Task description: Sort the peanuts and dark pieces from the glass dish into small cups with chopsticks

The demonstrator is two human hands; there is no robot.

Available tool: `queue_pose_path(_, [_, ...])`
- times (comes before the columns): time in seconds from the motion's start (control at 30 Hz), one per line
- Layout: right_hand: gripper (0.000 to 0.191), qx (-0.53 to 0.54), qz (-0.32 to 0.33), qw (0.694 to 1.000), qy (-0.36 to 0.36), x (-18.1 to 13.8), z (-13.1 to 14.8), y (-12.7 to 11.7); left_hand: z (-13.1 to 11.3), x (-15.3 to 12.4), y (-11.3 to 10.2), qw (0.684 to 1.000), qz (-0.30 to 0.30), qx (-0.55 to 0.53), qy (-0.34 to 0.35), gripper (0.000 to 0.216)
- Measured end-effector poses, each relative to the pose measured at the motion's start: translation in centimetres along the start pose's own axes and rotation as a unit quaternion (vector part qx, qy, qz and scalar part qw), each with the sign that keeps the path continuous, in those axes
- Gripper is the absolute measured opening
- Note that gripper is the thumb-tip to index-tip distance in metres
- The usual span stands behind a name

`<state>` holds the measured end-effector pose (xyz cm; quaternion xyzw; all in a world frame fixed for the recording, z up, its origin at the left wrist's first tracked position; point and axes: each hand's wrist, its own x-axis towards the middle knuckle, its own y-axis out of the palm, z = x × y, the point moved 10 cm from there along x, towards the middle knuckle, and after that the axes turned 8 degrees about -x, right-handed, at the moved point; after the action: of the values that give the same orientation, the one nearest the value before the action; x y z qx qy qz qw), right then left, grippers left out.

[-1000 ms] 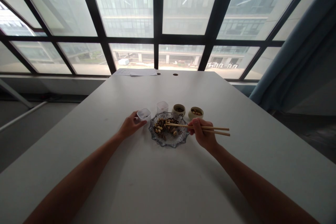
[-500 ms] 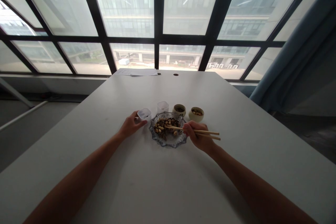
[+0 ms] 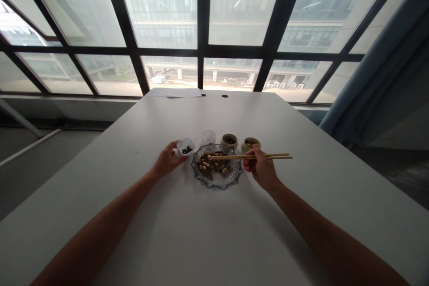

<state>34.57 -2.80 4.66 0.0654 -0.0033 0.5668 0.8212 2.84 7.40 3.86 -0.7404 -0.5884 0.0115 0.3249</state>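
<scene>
My left hand (image 3: pixel 167 160) is closed around the side of a small clear plastic cup (image 3: pixel 181 144), which tilts toward me and shows dark pieces (image 3: pixel 187 149) inside. In my right hand (image 3: pixel 262 170) is a pair of wooden chopsticks (image 3: pixel 231 157), pointing left. Their tips reach over a scalloped glass dish (image 3: pixel 219 183) of mixed nuts and seeds (image 3: pixel 205 166). A pale bit shows at the tips; whether they grip it I cannot tell. Behind the dish stand a second clear cup (image 3: pixel 208 136) and two small ceramic cups, one (image 3: pixel 229 140) with dark contents, the other (image 3: pixel 247 144) with nuts.
Everything stands on a white table (image 3: pixel 187 228). Paper sheets (image 3: pixel 177 93) lie at its far left edge, near a round hole (image 3: pixel 225 96). Beyond are black-framed windows, with a blue curtain (image 3: pixel 365 67) on the right.
My left hand has tipped the clear cup toward me, so its dark contents now show. My right hand has moved right and slightly up, and the chopsticks lie flatter and closer together.
</scene>
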Motion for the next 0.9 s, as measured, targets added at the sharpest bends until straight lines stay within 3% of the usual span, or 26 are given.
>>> queue_pose_path(0.13, [0.054, 0.038, 0.0, 0.998, 0.043, 0.1, -1.1, 0.1, -1.1, -0.1, -0.6, 0.998, -0.03, 0.025, 0.055, 0.062])
queue_pose_path(0.27, [0.053, 0.055, -0.009, 0.997, 0.062, 0.0, -1.6, 0.0, -0.8, -0.1, -0.8, 0.997, -0.043, 0.03, 0.053, 0.062])
queue_pose_path(0.57, [0.05, 0.027, -0.003, 1.0, -0.004, 0.3, -0.9, -0.3, 0.5, -0.2, -1.2, 0.996, -0.078, 0.04, 0.014, 0.067])
queue_pose_path(0.67, [0.049, 0.049, -0.031, 0.998, -0.01, 1.0, -1.0, -1.3, 1.5, 0.1, -1.6, 0.994, -0.078, 0.071, -0.032, 0.067])
queue_pose_path(0.8, [0.049, 0.068, -0.085, 0.993, -0.045, 2.6, 0.2, -3.7, 3.0, 1.2, -2.3, 0.989, -0.034, 0.105, -0.1, 0.078])
queue_pose_path(0.9, [0.051, 0.058, -0.134, 0.986, -0.077, 3.1, 2.1, -6.1, 1.7, 2.6, -2.7, 0.987, -0.041, 0.125, -0.093, 0.093])
